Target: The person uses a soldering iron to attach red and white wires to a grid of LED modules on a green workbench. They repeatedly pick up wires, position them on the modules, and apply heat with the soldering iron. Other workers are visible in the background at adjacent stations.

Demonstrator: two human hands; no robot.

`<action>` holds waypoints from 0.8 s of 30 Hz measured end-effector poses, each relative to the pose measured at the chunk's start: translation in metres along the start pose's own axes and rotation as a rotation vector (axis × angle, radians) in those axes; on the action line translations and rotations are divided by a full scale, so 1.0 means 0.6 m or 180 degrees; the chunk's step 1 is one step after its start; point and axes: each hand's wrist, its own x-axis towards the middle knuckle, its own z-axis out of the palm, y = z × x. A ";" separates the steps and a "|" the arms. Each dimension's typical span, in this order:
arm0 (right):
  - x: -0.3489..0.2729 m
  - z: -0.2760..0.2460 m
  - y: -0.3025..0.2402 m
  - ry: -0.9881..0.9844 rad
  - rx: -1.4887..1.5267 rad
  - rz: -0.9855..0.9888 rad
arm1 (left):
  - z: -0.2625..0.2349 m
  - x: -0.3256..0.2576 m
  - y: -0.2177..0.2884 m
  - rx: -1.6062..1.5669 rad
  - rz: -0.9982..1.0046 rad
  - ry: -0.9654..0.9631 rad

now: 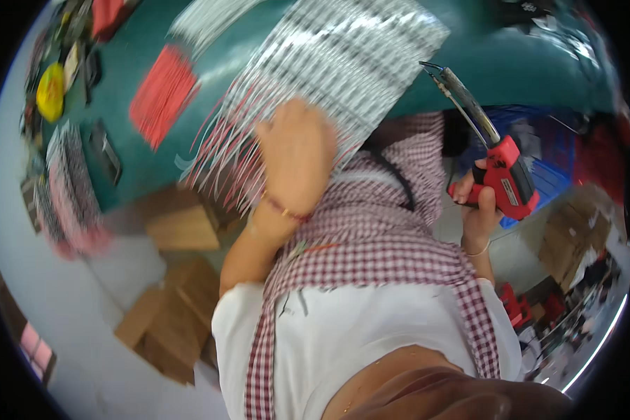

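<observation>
My right hand (pixel 481 215) is wrapped round the handle of a red and black soldering gun (pixel 505 175). Its long metal tip points up and left, off the table's near edge, with a thin rod alongside. My left hand (pixel 297 150) lies over the lower left part of a wide panel of white strips with dark marks (pixel 350 59). Motion blurs its fingers, so I cannot make out whether they grip anything. Loose red and white wires (pixel 224 143) fan out from the panel beside that hand and hang past the table's edge.
On the green table (pixel 213 70) lie a bundle of red wires (pixel 162 94) and a bundle of white wires (pixel 210 21). A yellow roll (pixel 50 92) and a grey-pink bundle (pixel 77 192) are at the left. Cardboard boxes (pixel 164 322) stand below; blue plastic (pixel 549 150) lies at right.
</observation>
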 end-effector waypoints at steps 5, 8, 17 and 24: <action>0.121 -0.066 -0.062 0.0917 0.0117 -0.1111 | 0.001 -0.002 0.006 -0.0045 -0.0033 -0.0096; 0.196 -0.112 -0.109 0.1198 0.0442 -0.1715 | 0.002 0.000 0.012 -0.0002 -0.0018 -0.0051; 0.354 -0.187 -0.097 0.2147 -0.0048 -0.0876 | -0.027 -0.003 0.066 0.0042 0.0398 -0.0356; 0.296 -0.142 -0.134 0.1876 0.0315 -0.0970 | -0.007 -0.009 0.086 0.0387 0.0697 -0.0401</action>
